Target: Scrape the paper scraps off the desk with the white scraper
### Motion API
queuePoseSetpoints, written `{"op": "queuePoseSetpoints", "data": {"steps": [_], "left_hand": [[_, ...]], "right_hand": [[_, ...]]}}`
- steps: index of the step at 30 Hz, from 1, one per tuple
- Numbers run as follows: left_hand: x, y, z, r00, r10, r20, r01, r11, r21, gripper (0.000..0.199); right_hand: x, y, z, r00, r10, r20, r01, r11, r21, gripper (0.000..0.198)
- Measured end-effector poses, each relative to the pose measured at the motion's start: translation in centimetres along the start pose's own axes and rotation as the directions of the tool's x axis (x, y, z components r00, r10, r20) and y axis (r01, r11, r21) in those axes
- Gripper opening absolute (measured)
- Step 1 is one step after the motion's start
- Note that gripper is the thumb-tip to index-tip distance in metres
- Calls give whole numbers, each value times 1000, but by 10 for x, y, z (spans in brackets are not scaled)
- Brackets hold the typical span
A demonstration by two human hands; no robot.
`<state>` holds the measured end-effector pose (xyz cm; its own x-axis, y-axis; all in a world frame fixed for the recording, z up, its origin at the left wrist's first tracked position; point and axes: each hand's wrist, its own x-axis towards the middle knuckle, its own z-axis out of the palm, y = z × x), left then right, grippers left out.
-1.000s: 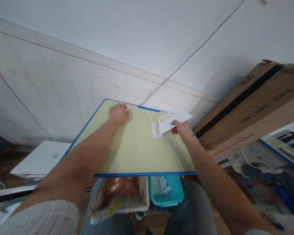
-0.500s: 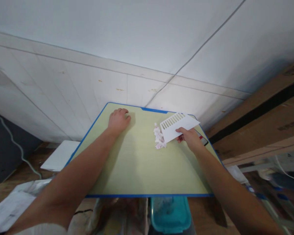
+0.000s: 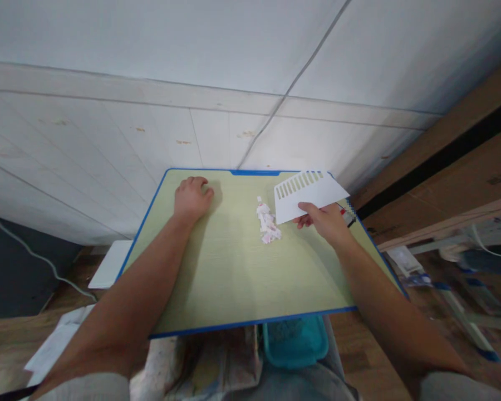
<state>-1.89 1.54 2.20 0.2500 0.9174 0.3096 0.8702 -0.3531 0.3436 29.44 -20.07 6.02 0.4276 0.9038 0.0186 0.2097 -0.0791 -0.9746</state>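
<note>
My right hand (image 3: 323, 220) pinches a white sheet of paper (image 3: 288, 209) by its near edge, thumb on top and fingers underneath. A row of narrow slots is cut along the sheet's far side. It is tilted above the right part of the pale yellow, blue-edged table (image 3: 234, 278). Just left of it lies a loose pile of small whitish-pink paper scraps (image 3: 268, 224). My left hand (image 3: 193, 199) rests on the far left of the tabletop, fingers loosely bent and apart, holding nothing.
A dark-edged flat object (image 3: 351, 214) lies partly hidden behind my right hand. Below the table's front edge is a teal basket (image 3: 296, 345). A white wall with a grey cable (image 3: 284, 97) stands behind the table; cardboard boxes (image 3: 442, 184) are at the right.
The view has shifted slightly. The sheet has lifted a little away from the scraps, still in my right hand. My left hand stays in place on the table.
</note>
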Motion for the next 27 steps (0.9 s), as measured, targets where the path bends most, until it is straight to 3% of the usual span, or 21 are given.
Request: {"op": "queuePoseSetpoints", "data": {"steps": [5,9,14,18,27], "left_hand": [[1,1,1,1000,2,1,-2,1000,11,37],[2,-3,3,1000,11,-1,-11,1000,3,38],[2,-6,6,1000,2,-31,-3,1000,-22,34],[1,-3,4,1000,-8,-30,7,999,-34,33],[5,0,2,1000,-12,-21,12,999,-42,31]], "right_hand": [[-53,10,3,1000,-11,-27,11,1000,-7,50],[-74,18,15,998,-35,-42,35,999,6,50],[-77,23,24,990,-124,61,124,992,10,51],[-76,28,24,987,-144,-68,146,989,12,49],[-80,26,27,963,-177,-202,168,984,-61,44]]}}
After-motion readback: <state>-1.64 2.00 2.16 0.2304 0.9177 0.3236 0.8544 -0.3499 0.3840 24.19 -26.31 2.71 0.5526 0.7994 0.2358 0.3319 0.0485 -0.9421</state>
